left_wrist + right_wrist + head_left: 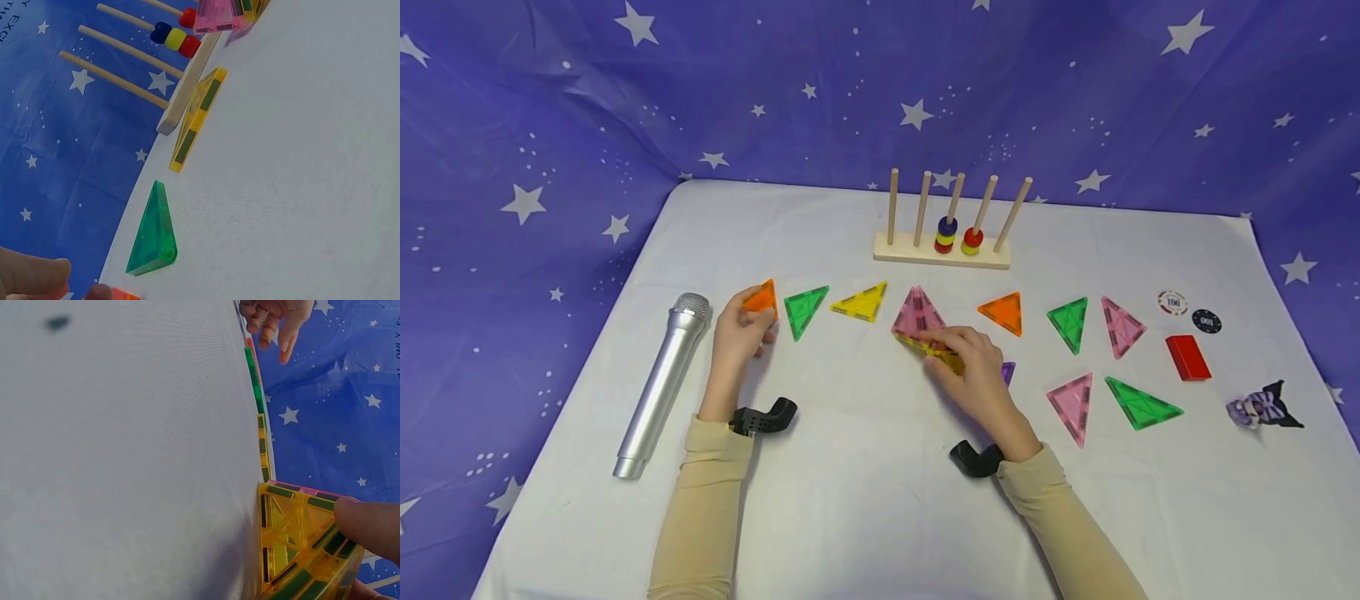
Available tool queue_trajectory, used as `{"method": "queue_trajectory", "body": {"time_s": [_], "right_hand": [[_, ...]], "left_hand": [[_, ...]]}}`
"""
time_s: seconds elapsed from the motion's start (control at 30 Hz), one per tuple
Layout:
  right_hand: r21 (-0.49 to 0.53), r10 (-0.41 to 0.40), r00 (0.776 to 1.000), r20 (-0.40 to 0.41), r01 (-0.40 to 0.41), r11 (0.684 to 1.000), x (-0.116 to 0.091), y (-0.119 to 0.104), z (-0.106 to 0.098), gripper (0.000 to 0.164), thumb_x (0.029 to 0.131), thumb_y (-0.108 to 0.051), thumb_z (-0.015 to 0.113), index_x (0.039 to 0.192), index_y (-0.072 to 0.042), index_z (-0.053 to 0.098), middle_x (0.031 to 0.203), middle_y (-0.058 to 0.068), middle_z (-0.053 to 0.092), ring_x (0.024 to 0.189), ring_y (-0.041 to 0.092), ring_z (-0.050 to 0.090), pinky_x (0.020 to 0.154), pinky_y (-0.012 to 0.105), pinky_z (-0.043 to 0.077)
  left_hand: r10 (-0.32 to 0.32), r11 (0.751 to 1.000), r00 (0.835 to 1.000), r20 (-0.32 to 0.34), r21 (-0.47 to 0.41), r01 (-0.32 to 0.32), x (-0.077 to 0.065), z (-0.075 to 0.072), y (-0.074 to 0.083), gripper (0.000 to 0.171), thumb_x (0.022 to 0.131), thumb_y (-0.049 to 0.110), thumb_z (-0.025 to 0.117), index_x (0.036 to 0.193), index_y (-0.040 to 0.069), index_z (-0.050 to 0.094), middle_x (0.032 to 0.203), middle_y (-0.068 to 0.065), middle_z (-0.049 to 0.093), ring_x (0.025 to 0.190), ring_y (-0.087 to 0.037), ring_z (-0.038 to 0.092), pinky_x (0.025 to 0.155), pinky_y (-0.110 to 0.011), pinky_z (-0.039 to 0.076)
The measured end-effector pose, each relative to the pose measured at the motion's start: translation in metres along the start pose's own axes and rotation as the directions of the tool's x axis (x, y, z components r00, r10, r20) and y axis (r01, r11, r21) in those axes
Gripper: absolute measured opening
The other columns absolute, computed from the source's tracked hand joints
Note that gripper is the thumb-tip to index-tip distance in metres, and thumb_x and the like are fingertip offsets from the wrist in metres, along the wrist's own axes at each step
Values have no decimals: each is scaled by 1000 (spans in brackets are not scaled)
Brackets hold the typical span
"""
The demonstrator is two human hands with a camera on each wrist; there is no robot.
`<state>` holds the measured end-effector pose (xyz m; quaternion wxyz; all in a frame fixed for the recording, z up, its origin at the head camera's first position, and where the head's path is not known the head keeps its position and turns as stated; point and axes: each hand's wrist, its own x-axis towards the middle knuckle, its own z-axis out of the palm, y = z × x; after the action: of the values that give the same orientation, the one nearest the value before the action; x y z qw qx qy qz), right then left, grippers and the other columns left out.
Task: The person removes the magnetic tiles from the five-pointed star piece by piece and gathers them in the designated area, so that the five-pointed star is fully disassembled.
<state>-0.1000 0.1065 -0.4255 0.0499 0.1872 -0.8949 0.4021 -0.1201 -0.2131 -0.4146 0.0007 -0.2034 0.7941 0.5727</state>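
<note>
My right hand (973,375) pinches a yellow triangular magnetic tile (294,525), thumb at its upper edge. The yellow tile stands raised against a pink triangular tile (917,311), and more yellow edges show beside it. Part of this group is hidden under my fingers. A purple tile (1008,372) peeks out beside that hand. My left hand (741,329) is over an orange triangular tile (763,300), fingers loosely bent and apart in the right wrist view. Beside it lie a green tile (806,310) and a yellow tile (862,302).
A wooden peg stand (942,251) with coloured beads is at the back. A silver microphone (662,387) lies left. Rightward are orange, green and pink tiles, two poker chips (1172,302), a red block (1187,358) and a small doll figure (1262,408).
</note>
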Motion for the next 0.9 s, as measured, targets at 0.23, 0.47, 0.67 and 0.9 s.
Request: {"method": "queue_trajectory", "body": {"time_s": [0.23,0.47,0.67,0.9], "right_hand": [[-6,-7,1000,-8,6,1000,1,1,-2,33,81,-14,68,112,-23,64,109,5,56,103,27,44,80,46,29],[-2,-9,1000,0,9,1000,1,2,-1,34,80,-15,69,112,-25,64,109,4,55,104,26,44,80,46,28],[-9,-8,1000,3,8,1000,0,2,1,34,81,-16,69,114,-25,63,109,4,55,104,26,44,80,47,28],[-14,-19,1000,-15,19,1000,-1,2,1,34,81,-16,69,113,-23,63,107,4,57,102,26,45,80,47,29]], "left_hand": [[132,991,985,110,-27,-129,-3,21,7,47,89,10,55,134,10,42,92,-23,60,59,-26,58,45,-24,43],[242,969,893,380,-58,-239,-16,72,20,46,90,7,55,133,7,43,106,-20,57,68,-36,57,42,-27,40],[234,961,787,571,-16,-275,-16,107,29,62,87,16,61,141,14,31,127,-18,46,62,-28,60,47,-26,41],[217,948,719,661,32,-316,-16,123,34,74,82,25,67,143,19,26,125,-15,43,55,-26,56,52,-29,45]]}}
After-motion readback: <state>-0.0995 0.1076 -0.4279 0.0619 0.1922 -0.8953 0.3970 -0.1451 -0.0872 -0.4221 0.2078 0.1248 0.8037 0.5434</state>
